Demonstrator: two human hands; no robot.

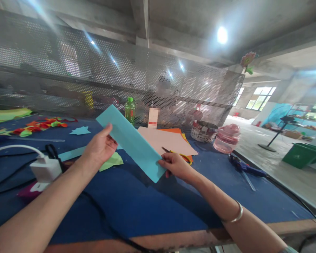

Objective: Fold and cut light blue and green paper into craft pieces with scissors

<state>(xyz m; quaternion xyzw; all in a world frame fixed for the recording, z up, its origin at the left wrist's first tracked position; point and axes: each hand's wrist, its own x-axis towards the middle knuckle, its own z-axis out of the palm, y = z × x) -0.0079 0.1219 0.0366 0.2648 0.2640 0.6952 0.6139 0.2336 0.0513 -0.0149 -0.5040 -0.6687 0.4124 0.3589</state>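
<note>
A teal paper strip is held up over the blue surface, gripped along one edge by the left hand and pinched near its lower end by the right hand, with yellow-handled scissors lying just beyond.

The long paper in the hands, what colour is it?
The long paper is plain turquoise blue, shown best in the head view.

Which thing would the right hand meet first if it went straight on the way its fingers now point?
The right hand meets the blue paper strip at once: its fingers already grip the strip's lower end.
</note>
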